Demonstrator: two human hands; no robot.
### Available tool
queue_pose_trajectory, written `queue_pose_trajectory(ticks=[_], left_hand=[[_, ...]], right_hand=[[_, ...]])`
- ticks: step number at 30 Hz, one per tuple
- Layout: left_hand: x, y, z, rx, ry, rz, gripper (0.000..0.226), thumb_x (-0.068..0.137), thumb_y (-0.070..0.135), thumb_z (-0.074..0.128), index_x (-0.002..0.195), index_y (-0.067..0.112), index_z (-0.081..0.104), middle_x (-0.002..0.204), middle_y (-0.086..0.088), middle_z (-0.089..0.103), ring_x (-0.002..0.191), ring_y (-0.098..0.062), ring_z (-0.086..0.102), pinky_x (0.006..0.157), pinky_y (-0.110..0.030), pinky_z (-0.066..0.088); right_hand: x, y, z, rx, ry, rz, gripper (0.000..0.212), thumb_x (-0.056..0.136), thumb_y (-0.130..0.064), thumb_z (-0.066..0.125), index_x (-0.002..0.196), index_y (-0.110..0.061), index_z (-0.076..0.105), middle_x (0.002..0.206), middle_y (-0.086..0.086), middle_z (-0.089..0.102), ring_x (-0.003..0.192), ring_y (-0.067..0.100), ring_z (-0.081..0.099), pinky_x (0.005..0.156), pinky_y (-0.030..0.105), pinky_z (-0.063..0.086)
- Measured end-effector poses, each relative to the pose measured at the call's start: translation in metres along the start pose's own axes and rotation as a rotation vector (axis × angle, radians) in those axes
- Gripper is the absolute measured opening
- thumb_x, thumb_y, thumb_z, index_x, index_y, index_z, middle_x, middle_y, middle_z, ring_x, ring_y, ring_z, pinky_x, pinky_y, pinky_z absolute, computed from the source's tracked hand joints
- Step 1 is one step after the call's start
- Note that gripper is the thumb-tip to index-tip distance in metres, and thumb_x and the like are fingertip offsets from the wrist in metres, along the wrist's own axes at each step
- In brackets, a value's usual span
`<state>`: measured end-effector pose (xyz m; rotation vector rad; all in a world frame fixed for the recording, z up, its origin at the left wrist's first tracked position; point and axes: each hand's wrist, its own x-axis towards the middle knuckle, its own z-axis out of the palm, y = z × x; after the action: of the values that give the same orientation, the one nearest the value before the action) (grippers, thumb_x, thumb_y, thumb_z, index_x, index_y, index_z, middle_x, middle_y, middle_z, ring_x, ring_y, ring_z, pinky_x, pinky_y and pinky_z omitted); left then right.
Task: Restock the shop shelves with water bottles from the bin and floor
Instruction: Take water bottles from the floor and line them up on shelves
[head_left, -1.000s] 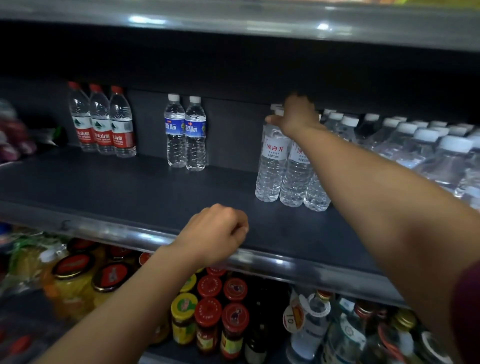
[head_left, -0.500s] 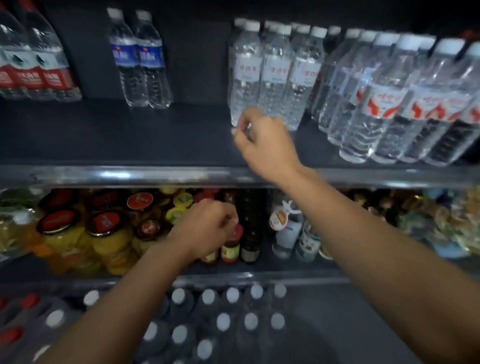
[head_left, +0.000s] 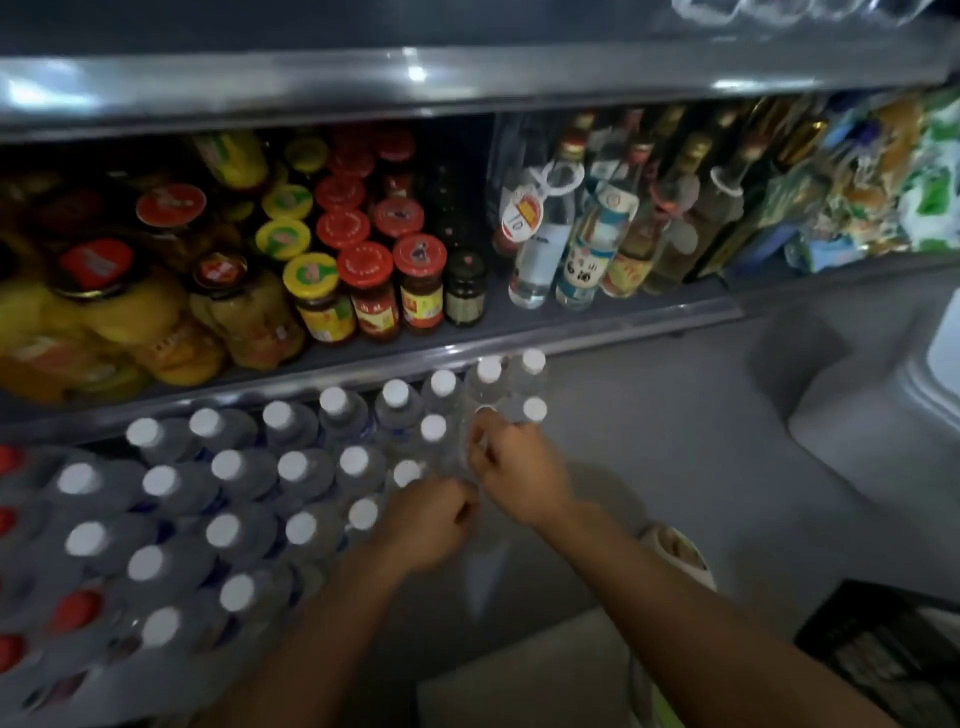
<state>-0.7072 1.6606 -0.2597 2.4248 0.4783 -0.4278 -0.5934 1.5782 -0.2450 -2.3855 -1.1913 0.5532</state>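
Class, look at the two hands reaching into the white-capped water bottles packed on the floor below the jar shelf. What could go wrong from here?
1. The white-capped bottles stand tightly packed; pulling one where the right hand and left hand work could topple its neighbours.
2. Lifting a bottle might knock the edge of the jar shelf just above the back row.
3. The scene is dim and blurred, so a grip could easily slip.

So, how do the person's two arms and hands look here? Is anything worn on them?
Both forearms are bare up to the bottom edge of the picture, and no sleeve shows on either. The left hand and the right hand wear no gloves. I see no watch, bracelet or ring, but the picture is dim and somewhat blurred, so a thin ring could go unseen.
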Motion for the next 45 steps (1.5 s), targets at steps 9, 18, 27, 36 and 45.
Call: queue_pose_trajectory(ticks=[9, 18, 27, 36, 45], left_hand=[[-0.023, -0.045, 0.075, -0.018, -0.192, -0.181, 0.021, 0.095, 0.021, 0.045, 0.095, 0.009, 0.062, 0.109, -0.013, 0.065, 0.102, -0.029, 0.059, 0.075, -0.031, 0.039], [-0.022, -0.057, 0.080, -0.060, -0.191, -0.187, 0.018, 0.094, 0.022, 0.046, 0.092, 0.012, 0.061, 0.106, -0.012, 0.066, 0.101, -0.029, 0.060, 0.082, -0.037, 0.044], [-0.024, -0.047, 0.065, -0.121, -0.111, -0.161, 0.020, 0.095, 0.019, 0.046, 0.094, 0.007, 0.062, 0.104, -0.014, 0.066, 0.098, -0.030, 0.060, 0.078, -0.034, 0.042], [-0.041, -0.039, 0.021, -0.139, 0.013, -0.085, 0.016, 0.091, 0.017, 0.050, 0.086, 0.012, 0.064, 0.095, -0.011, 0.068, 0.091, -0.026, 0.062, 0.077, -0.035, 0.049], [-0.063, -0.043, -0.076, -0.081, 0.223, -0.030, 0.013, 0.090, 0.018, 0.053, 0.084, 0.018, 0.064, 0.086, -0.003, 0.068, 0.083, -0.021, 0.061, 0.073, -0.035, 0.050]], right_hand=[[-0.002, 0.004, 0.065, -0.094, -0.147, -0.025, 0.047, 0.087, -0.018, 0.054, 0.133, -0.014, 0.044, 0.103, 0.018, 0.066, 0.096, 0.040, 0.061, 0.075, 0.042, 0.048], [0.028, -0.011, 0.080, -0.240, -0.203, -0.258, 0.051, 0.086, -0.023, 0.056, 0.133, -0.024, 0.039, 0.114, 0.013, 0.064, 0.100, 0.039, 0.061, 0.070, 0.039, 0.045], [0.037, -0.015, 0.072, -0.274, -0.367, -0.256, 0.032, 0.089, -0.017, 0.054, 0.118, -0.009, 0.045, 0.109, 0.020, 0.060, 0.099, 0.038, 0.058, 0.071, 0.036, 0.041], [0.040, -0.040, 0.008, -0.106, -0.258, -0.196, 0.018, 0.084, -0.021, 0.060, 0.090, -0.012, 0.046, 0.097, 0.017, 0.060, 0.089, 0.034, 0.057, 0.070, 0.040, 0.046], [0.046, -0.097, -0.075, -0.079, -0.051, -0.251, 0.025, 0.078, -0.024, 0.067, 0.074, -0.006, 0.051, 0.069, 0.007, 0.052, 0.069, 0.025, 0.051, 0.056, 0.035, 0.037]])
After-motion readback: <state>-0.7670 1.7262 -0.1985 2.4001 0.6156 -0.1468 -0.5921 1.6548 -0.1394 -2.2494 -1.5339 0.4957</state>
